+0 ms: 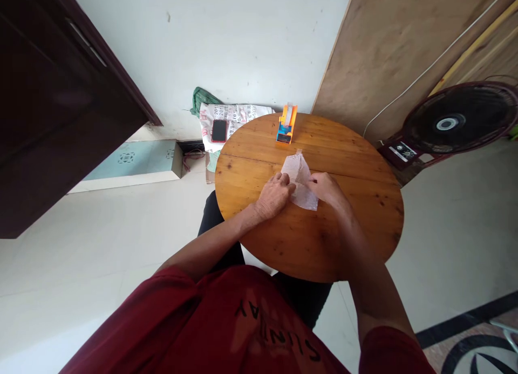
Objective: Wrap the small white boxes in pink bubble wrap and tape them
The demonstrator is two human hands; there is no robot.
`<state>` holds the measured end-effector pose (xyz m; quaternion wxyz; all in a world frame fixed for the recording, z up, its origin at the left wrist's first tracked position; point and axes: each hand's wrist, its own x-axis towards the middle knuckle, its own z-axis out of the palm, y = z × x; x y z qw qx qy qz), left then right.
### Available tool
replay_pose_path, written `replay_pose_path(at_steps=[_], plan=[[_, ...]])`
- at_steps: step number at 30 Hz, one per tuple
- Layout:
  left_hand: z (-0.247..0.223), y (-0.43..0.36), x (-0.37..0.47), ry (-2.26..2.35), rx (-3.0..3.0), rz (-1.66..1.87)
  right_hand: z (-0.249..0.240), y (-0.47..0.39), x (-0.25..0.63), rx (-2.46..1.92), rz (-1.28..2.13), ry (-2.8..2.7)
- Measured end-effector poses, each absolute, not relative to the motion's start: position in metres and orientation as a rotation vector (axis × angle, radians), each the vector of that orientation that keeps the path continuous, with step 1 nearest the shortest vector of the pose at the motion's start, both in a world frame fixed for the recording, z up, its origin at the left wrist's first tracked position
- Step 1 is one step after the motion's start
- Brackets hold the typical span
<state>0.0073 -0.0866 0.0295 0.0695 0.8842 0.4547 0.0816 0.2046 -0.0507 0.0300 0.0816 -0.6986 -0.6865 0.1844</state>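
A pale, crinkled piece of bubble wrap [301, 193] lies on the round wooden table, with a small strip of clear tape at its far end. Whether anything is inside it, I cannot tell. My left hand [275, 196] rests on its left side, fingers bent and closed on the edge. From the right, my right hand [325, 187] is closed in a pinch at the opposite edge. Beyond both hands stands an orange and blue tape dispenser [285, 127] with a roll of clear tape, touched by neither hand.
The round table [356, 217] reaches close to the wall. Behind its left edge, a phone [219, 130] lies on a white printed sack [243, 114]. A dark fan [447, 124] stands at the right, and a dark door [60, 104] is at the left.
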Motion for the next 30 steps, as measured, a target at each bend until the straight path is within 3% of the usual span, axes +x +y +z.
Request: replay_pose_path(at_steps=[5,15,30], plan=[[0.03,-0.082,0.005,1.265,2.754,0.221,0.012,-0.067,0.222,-1.951,1.081,-1.386],[0.038,-0.074,0.013,1.056,2.984,0.028,0.019,-0.1,0.218,-1.735,1.381,-1.024],[0.049,-0.07,0.014,1.048,2.924,-0.041,0.004,-0.104,0.185,-1.758,1.09,-1.168]])
